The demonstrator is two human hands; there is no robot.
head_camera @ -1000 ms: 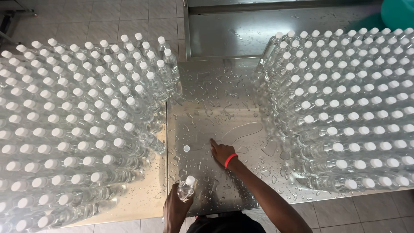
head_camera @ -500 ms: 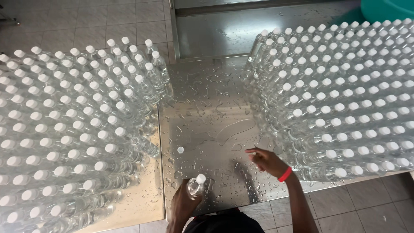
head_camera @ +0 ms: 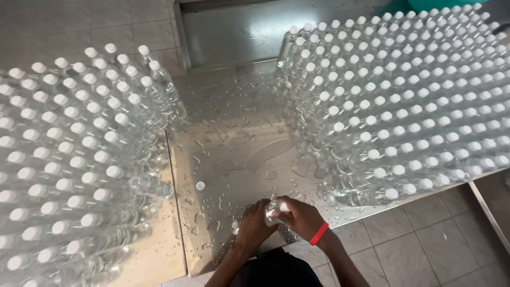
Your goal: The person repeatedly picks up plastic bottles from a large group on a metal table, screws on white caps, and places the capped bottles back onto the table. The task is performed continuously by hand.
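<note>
Both hands meet on one small clear plastic bottle (head_camera: 272, 211) at the near edge of a wet steel table (head_camera: 234, 133). My left hand (head_camera: 254, 223) wraps the bottle's body from below. My right hand (head_camera: 298, 215), with a red band on its wrist, is closed over the bottle's top, hiding the cap. A loose white cap (head_camera: 200, 185) lies on the wet steel a little to the left of the hands.
A dense block of capped clear bottles (head_camera: 69, 159) stands on the left and a larger block of capped bottles (head_camera: 404, 101) on the right. Water drops and a puddle (head_camera: 265, 154) cover the steel strip between them. Tiled floor (head_camera: 425, 234) lies at lower right.
My right hand left the table surface and came over to the bottle's top. My left hand brought the bottle up and toward the middle.
</note>
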